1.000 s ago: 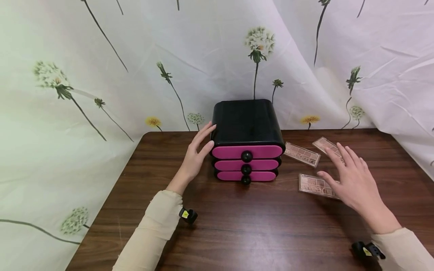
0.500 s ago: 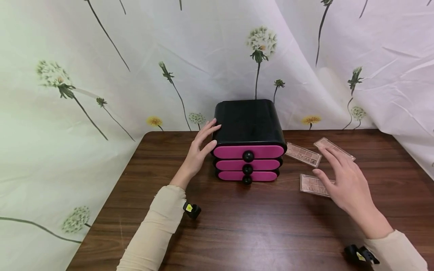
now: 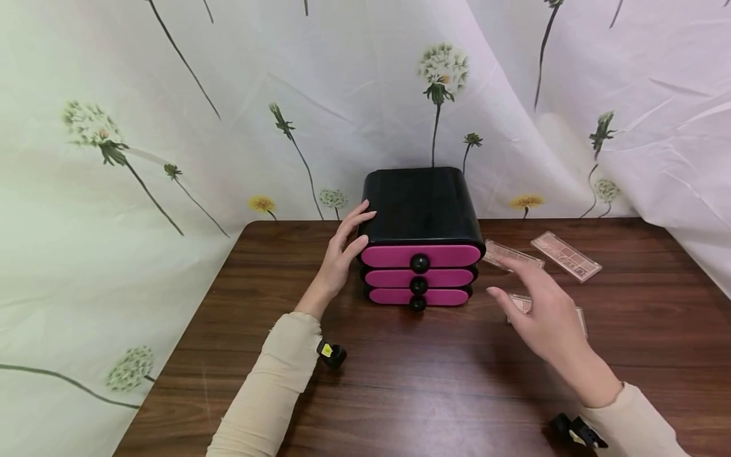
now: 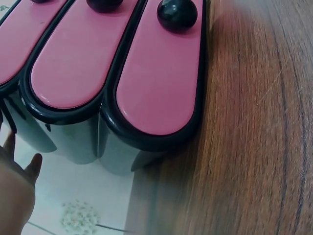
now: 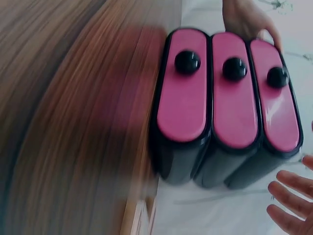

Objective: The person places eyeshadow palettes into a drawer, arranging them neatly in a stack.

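Note:
A black box with three pink-fronted drawers (image 3: 422, 206) stands against the back of the table, all drawers closed, each with a round black knob (image 3: 419, 263). My left hand (image 3: 341, 257) rests on its upper left edge, thumb near the front corner and fingertips on the top. In the left wrist view part of that left hand (image 4: 17, 188) shows beside the drawer ends. My right hand (image 3: 545, 314) hovers right of the drawers, fingers extended and holding nothing. It partly covers two flat clear-lidded makeup palettes, one (image 3: 497, 254) behind the fingers and one (image 3: 579, 320) under the hand.
A third makeup palette (image 3: 566, 256) lies farther right on the brown wooden table (image 3: 411, 393). A white cloth with a dandelion print (image 3: 365, 95) hangs right behind the drawer box and along the left side of the table.
My right hand has moved left, away from above the far right palette and toward the drawers. My left hand has stayed at the box's left edge. The palettes have not moved.

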A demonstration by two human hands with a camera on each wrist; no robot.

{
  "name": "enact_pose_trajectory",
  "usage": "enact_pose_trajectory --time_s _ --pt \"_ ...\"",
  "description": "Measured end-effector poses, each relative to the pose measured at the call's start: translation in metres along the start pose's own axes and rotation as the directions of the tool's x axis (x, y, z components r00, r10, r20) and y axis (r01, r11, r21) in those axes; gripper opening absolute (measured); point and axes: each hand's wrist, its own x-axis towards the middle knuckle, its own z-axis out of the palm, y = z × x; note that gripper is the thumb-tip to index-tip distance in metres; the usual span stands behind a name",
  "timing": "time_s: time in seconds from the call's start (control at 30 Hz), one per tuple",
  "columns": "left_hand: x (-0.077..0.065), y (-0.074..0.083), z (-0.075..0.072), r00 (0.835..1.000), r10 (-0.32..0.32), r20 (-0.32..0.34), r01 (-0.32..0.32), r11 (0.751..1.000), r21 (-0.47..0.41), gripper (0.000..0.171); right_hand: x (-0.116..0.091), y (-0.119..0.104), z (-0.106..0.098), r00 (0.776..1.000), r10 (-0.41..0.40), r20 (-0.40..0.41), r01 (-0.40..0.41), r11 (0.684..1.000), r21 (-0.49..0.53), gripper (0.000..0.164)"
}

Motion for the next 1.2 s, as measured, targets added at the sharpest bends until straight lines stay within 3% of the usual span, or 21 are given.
enact_pose_trajectory --time_s 0.37,0.83,1.2 --pt "-0.001 -0.005 0.003 1.000 -0.006 -0.026 0.005 1.000 -0.016 0.047 0.026 -0.030 0.030 0.998 -0.063 0.027 0.058 0.983 0.172 0.046" --pt "-0.002 -0.003 0.005 0.999 -0.009 -0.033 0.010 1.000 0.008 0.047 0.043 -0.045 0.063 0.999 -0.046 0.011 0.040 0.951 0.308 0.040" --pt "-0.002 -0.001 0.005 0.999 -0.006 -0.034 0.007 1.000 0.003 0.047 0.045 -0.049 0.071 1.000 -0.014 0.010 0.011 0.948 0.319 0.034"
